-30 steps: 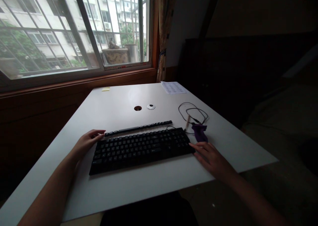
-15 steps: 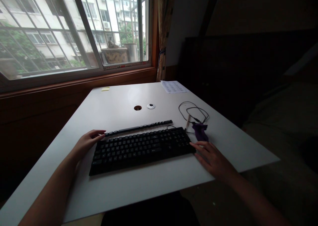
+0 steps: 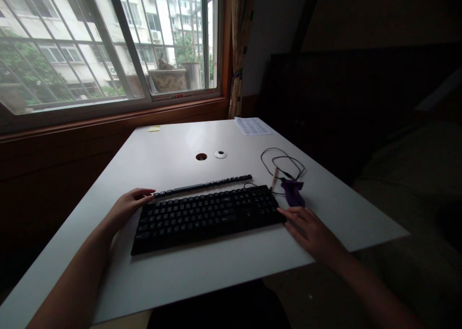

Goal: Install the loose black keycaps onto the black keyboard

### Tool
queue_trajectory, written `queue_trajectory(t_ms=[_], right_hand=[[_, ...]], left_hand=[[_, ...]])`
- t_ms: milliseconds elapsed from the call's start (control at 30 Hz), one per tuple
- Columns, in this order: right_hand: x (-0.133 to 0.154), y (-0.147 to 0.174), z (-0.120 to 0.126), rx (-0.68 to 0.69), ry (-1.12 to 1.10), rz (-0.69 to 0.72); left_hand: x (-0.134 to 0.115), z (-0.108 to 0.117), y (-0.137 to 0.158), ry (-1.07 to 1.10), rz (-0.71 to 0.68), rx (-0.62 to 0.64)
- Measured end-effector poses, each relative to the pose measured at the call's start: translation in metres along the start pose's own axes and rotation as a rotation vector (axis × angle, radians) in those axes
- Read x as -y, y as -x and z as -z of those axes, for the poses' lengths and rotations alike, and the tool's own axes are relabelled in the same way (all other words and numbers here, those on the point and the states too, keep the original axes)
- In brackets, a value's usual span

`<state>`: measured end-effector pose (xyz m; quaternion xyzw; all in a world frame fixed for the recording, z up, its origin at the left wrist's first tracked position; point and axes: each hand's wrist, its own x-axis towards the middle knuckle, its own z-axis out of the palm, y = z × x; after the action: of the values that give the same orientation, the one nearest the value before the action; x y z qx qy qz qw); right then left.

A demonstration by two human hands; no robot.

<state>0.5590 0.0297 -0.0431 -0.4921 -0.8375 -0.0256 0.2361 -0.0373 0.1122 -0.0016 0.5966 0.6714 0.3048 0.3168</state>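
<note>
A black keyboard (image 3: 202,218) lies slanted on the white table, its right end farther back than its left. At its left rear corner, my left hand (image 3: 132,203) grips the edge, fingertips close to the end of a row of loose black keycaps (image 3: 195,187). This row, with one long keycap in it, runs along behind the keyboard. My right hand (image 3: 306,228) holds the keyboard's right end, fingers on top near the front corner and thumb at the front edge. Just beyond that hand lies a crumpled purple cloth (image 3: 293,193).
A thin wooden-looking stick (image 3: 274,177) and a looped black cable (image 3: 283,156) lie behind the cloth. Farther back are a round white cover (image 3: 220,154), a hole (image 3: 201,157) in the table, printed paper (image 3: 252,125) and yellow sticky notes (image 3: 154,128).
The whole view has shifted very slightly. Both hands stay at the keyboard's ends, and neither the keyboard nor the keycaps have visibly moved on the table.
</note>
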Motion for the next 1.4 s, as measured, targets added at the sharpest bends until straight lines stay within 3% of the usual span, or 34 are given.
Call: queue_trajectory(t_ms=[400,833,1133,1267,1400], right_hand=[[0.000,0.000,0.000,0.014,0.010,-0.007],[0.000,0.000,0.001,0.023,0.009,-0.022],[-0.002,-0.001,0.000,0.022,-0.003,-0.016],[-0.001,-0.001,0.001,0.008,0.001,-0.006],[-0.003,-0.001,0.000,0.009,0.009,-0.004]], left_hand=[[-0.003,-0.001,-0.004,-0.132,-0.097,-0.018],[-0.002,-0.002,-0.005,-0.118,-0.154,-0.089],[-0.012,0.020,0.018,0.070,-0.094,-0.170],[-0.026,0.034,0.036,0.040,-0.172,-0.122],[-0.019,0.034,0.070,0.006,-0.260,-0.027]])
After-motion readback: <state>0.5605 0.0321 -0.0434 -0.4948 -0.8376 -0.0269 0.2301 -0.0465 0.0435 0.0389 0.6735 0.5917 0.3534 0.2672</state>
